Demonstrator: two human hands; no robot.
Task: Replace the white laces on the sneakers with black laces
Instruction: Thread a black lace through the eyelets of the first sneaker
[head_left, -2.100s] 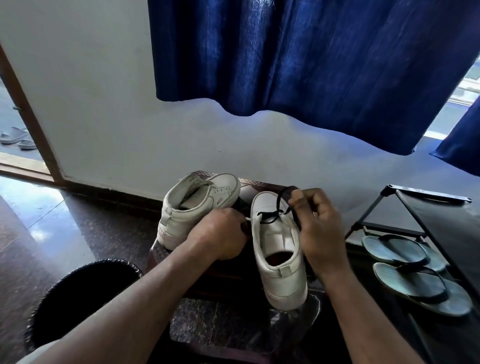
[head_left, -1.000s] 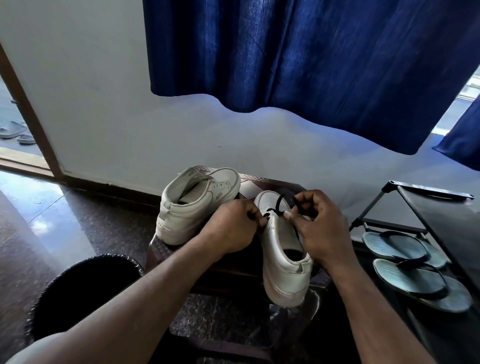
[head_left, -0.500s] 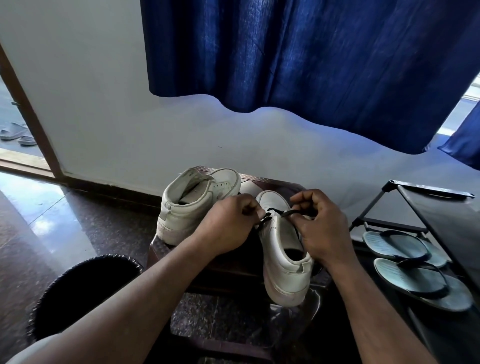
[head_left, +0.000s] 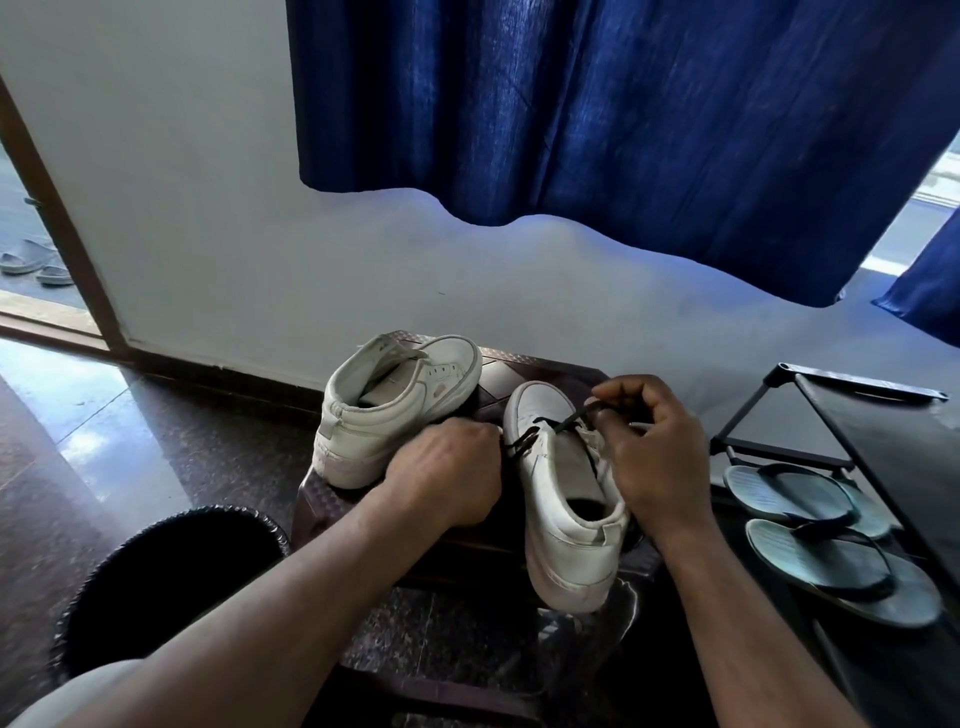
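Black lace (head_left: 569, 420) pulled tauter; right hand (head_left: 654, 457) pinches it, left hand (head_left: 447, 478) grips other end.

Left hand (head_left: 447, 478) hides its grip; curtain (head_left: 623, 104) cropped above.

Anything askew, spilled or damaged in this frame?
Nothing spilled or damaged. The near sneaker sits askew: its heel hangs past the near edge of the stool while the left hand and right hand hold the black lace at its toe end. The far sneaker shows no lace.
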